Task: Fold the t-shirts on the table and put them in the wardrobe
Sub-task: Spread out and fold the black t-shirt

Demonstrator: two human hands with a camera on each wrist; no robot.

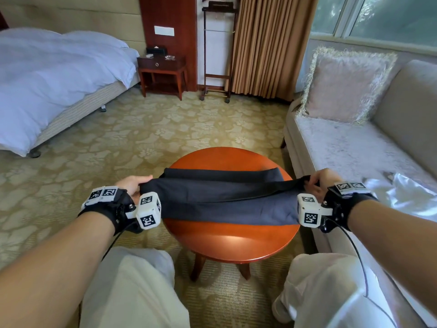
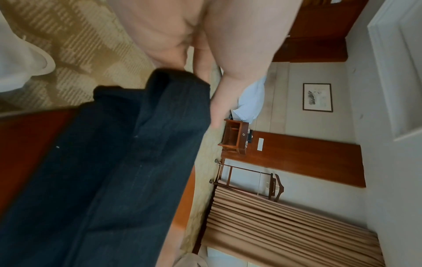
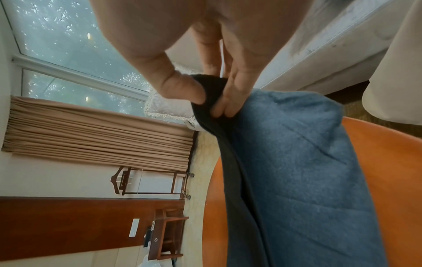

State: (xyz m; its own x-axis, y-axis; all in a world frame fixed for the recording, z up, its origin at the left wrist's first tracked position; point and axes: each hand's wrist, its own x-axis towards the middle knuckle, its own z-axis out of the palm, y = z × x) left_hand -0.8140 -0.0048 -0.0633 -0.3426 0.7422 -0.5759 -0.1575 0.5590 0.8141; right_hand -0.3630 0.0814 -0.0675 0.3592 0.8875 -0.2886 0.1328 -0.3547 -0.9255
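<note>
A dark navy t-shirt (image 1: 220, 197) lies stretched in a long folded band across the round wooden table (image 1: 231, 242). My left hand (image 1: 134, 184) grips its left end, just off the table's left rim; the cloth (image 2: 128, 144) runs out from under the fingers in the left wrist view. At the right end my right hand (image 1: 318, 182) pinches the bunched fabric (image 3: 274, 162) between thumb and fingers (image 3: 230, 101), beyond the table's right rim. The held edge is lifted slightly above the table while the near fold rests on it.
A beige sofa (image 1: 354, 147) with a fringed cushion (image 1: 345, 84) stands close on the right, and shiny white cloth (image 1: 406, 195) lies on its seat. A bed (image 1: 52, 74) is far left, with a nightstand (image 1: 162, 72) and valet stand (image 1: 217, 50) behind. My knees (image 1: 132, 287) flank the table.
</note>
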